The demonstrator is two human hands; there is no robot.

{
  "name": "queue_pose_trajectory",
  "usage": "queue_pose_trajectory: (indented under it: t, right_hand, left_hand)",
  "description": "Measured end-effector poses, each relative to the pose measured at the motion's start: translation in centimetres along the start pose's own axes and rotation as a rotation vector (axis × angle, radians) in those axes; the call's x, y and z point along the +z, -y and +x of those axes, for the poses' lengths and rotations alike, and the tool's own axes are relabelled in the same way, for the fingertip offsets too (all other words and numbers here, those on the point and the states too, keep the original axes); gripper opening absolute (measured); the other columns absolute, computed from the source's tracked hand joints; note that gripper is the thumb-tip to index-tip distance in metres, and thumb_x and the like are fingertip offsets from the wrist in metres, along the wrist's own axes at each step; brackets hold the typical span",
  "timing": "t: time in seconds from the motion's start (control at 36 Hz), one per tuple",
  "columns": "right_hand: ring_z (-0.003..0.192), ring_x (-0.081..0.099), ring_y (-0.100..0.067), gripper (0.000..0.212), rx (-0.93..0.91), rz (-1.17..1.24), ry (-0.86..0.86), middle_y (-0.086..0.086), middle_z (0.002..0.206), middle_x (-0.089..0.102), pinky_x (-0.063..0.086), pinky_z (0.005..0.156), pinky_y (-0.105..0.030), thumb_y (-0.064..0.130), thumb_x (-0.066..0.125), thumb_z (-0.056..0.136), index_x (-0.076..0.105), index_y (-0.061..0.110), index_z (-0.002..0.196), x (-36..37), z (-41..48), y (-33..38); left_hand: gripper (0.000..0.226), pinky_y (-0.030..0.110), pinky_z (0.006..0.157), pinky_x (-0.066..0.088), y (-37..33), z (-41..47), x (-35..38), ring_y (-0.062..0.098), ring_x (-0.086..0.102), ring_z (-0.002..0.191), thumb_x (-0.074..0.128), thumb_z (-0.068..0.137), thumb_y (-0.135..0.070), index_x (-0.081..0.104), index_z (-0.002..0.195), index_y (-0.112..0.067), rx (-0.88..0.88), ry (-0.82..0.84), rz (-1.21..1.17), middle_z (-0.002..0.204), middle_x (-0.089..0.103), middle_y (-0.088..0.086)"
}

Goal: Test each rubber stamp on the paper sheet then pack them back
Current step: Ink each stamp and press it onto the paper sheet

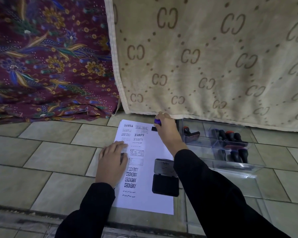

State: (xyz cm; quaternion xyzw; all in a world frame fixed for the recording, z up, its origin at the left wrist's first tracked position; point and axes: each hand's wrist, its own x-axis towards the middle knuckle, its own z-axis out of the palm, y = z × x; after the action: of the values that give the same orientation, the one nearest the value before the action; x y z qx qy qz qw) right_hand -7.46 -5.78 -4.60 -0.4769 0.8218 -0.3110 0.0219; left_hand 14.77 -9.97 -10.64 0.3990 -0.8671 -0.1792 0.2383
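Note:
A white paper sheet (155, 201) lies on the tiled floor, printed with several stamp marks such as SAMPLE and AMENDED. My right hand (167, 129) grips a purple-handled rubber stamp (156, 124) whose black base rests on the sheet's far right corner. My left hand (113, 160) lies flat, fingers apart, on the sheet's left edge. An open black ink pad (165, 184) sits on the sheet's right side, partly hidden by my right sleeve. A clear plastic box (255, 166) to the right holds several dark-handled stamps (229, 136) in compartments.
A beige patterned blanket (213, 57) hangs down to the floor just behind the sheet and box. A purple floral cloth (46, 57) lies at the back left. A clear lid (248, 184) lies on the floor tiles near the box.

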Motion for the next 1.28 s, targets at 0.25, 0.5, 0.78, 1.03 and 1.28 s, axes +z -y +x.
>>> queue_pose_trajectory:
  t: [0.25,0.5,0.78,1.03,1.28]
  right_hand:
    - [0.085,0.055,-0.028,0.006,-0.005,-0.001,-0.005,-0.015,0.101,0.054,0.044,0.073,-0.032,0.001,0.054,0.09,0.054,-0.001,0.096,0.0,0.0,0.1]
    - [0.087,0.055,-0.028,0.011,-0.007,0.037,-0.022,-0.014,0.104,0.054,0.049,0.079,-0.039,-0.001,0.055,0.088,0.057,-0.001,0.099,0.2,-0.6,0.0]
    - [0.088,0.054,-0.026,0.014,0.051,0.099,-0.01,-0.014,0.104,0.054,0.043,0.076,-0.028,0.003,0.057,0.088,0.055,0.002,0.101,-0.5,0.2,0.0]
    - [0.079,0.055,-0.016,0.014,-0.012,0.226,-0.263,0.0,0.093,0.053,0.044,0.073,-0.018,0.006,0.063,0.086,0.061,0.01,0.1,-3.5,0.3,0.0]
    - [0.075,0.058,-0.016,0.02,0.013,0.233,-0.193,-0.002,0.099,0.06,0.046,0.076,-0.022,0.01,0.065,0.085,0.062,0.014,0.104,-3.0,-2.1,-0.2]
  left_hand:
    - [0.03,0.03,0.109,0.02,-0.1,-0.1,-0.1,0.008,0.043,0.124,0.055,0.09,-0.018,0.06,0.119,-0.025,0.011,0.0,0.003,0.131,0.053,-0.012]
    - [0.03,0.034,0.11,0.022,0.2,0.0,0.2,0.007,0.043,0.124,0.055,0.091,-0.019,0.059,0.119,-0.027,0.022,-0.002,0.011,0.131,0.053,-0.014]
    - [0.031,0.034,0.11,0.023,0.4,0.1,0.3,0.006,0.041,0.123,0.054,0.09,-0.02,0.058,0.119,-0.029,0.015,-0.008,0.006,0.13,0.052,-0.016]
    - [0.031,0.028,0.106,0.022,0.5,0.0,0.5,0.003,0.04,0.119,0.054,0.088,-0.02,0.058,0.117,-0.03,0.018,-0.03,0.003,0.128,0.052,-0.017]
    - [0.03,0.028,0.107,0.02,0.4,0.0,0.5,0.001,0.038,0.12,0.054,0.088,-0.019,0.059,0.117,-0.029,0.018,-0.039,0.001,0.127,0.054,-0.016]
